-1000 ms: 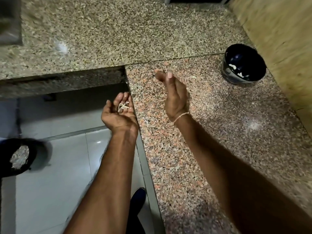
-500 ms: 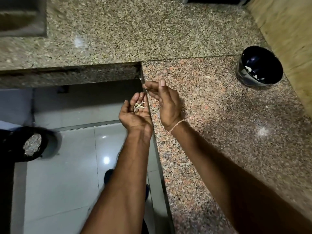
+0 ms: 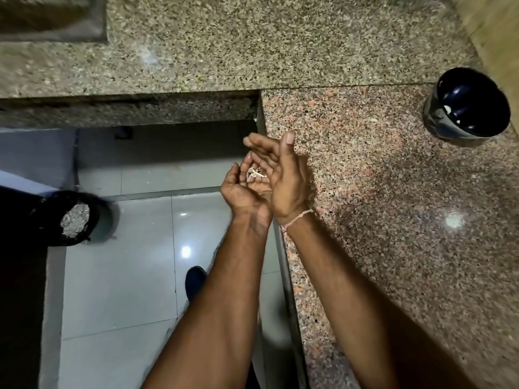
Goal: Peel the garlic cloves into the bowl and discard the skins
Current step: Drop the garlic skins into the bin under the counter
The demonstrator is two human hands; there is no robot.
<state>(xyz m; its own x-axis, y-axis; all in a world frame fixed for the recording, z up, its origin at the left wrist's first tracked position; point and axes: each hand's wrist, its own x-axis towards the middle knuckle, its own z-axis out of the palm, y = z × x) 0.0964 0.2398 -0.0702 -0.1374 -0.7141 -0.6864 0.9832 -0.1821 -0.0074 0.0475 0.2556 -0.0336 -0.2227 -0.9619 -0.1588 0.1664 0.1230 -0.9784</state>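
Cupped left hand (image 3: 244, 189) cradles dry papery garlic skins (image 3: 254, 173); right hand (image 3: 286, 178), fingers straight, shields them. Carry level to the black-lined bin (image 3: 70, 219) at 9 o'clock, then tip.

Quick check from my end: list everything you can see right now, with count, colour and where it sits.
garlic skins: a small pile, pale tan, in the cupped left palm
bowl: one, dark blue, on the pinkish counter at far right, a few pale bits inside
bin: one, black, on the floor at left, pale scraps inside
counter: speckled granite, pinkish slab at right, greyer slab across the top
floor: glossy pale tiles, below the counter edge
shoe: one, dark, on the tiles
left hand: palm up, cupped, off the counter edge
right hand: fingers straight, against the left hand, thread at the wrist
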